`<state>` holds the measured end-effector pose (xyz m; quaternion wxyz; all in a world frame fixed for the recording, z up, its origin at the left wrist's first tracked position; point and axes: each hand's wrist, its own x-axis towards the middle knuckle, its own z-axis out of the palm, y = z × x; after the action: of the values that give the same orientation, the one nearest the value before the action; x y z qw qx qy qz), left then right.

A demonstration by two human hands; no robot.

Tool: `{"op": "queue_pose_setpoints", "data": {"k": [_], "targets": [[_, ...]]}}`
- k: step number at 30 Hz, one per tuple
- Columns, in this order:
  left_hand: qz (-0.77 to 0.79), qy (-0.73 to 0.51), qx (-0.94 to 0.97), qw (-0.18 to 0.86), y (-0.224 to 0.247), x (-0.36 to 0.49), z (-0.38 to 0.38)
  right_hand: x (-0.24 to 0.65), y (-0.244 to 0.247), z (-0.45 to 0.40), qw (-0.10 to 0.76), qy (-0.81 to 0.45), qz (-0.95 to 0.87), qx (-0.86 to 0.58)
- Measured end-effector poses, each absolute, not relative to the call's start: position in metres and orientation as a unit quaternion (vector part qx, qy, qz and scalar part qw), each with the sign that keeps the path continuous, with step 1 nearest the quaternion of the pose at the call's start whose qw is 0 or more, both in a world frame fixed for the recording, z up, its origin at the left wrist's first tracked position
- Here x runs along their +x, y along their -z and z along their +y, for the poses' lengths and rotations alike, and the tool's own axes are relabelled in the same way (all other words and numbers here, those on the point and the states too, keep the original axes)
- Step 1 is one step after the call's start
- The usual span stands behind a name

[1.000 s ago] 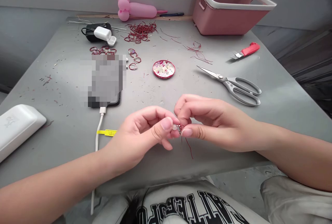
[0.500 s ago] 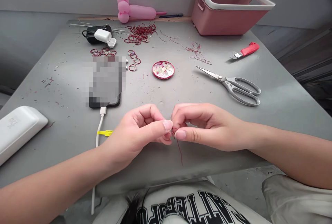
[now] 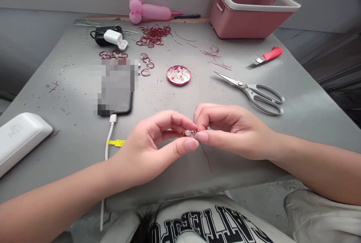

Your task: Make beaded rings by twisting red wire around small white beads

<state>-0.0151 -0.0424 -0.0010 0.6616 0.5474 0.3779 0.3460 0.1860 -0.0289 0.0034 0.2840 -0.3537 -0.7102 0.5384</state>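
A small whitish bead [image 3: 188,133] on a dark red cord [image 3: 207,158] is between my two hands above the table's front part. My right hand [image 3: 235,130] pinches the cord close to the bead with thumb and forefinger, and a loose end hangs below. My left hand [image 3: 162,138] is curved around the bead, its thumb and forefinger apart; whether a fingertip touches bead or cord is hard to tell. A round red-rimmed lid [image 3: 179,83] holding many pale and pink beads [image 3: 178,74] lies beyond my hands.
Grey scissors [image 3: 251,92] and a red-handled utility knife [image 3: 267,56] lie right, a pink bin [image 3: 245,21] behind. Left are a phone [image 3: 126,108] with a white cable [image 3: 107,149], a white case [image 3: 25,138], red cord rings [image 3: 150,65] and a red cord pile [image 3: 155,35].
My left thumb has come away from the bead and moved down, so the bead now shows. Both hands have shifted slightly right, and the cord's loose end swings right.
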Motion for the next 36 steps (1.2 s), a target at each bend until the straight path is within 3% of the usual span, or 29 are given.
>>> {"op": "queue_pose_setpoints", "data": {"k": [11,18,27,30,36], "targets": [[0.418,-0.382,0.655,0.499,0.004,-0.017,-0.044,0.188,0.003,-0.029,0.354,-0.424,-0.776,-0.303],[0.422,-0.384,0.604,0.556,0.002,-0.014,-0.044,0.186,-0.003,-0.035,0.341,-0.419,-0.764,-0.352],[0.409,-0.348,0.542,0.646,0.009,-0.011,-0.043,0.180,0.001,-0.044,0.330,-0.296,-0.808,-0.388],[0.403,-0.359,0.537,0.649,0.009,-0.011,-0.044,0.181,0.003,-0.038,0.343,-0.367,-0.775,-0.383],[0.378,-0.377,0.532,0.657,0.008,-0.013,-0.043,0.186,0.009,-0.016,0.263,-0.744,-0.512,-0.339]]}}
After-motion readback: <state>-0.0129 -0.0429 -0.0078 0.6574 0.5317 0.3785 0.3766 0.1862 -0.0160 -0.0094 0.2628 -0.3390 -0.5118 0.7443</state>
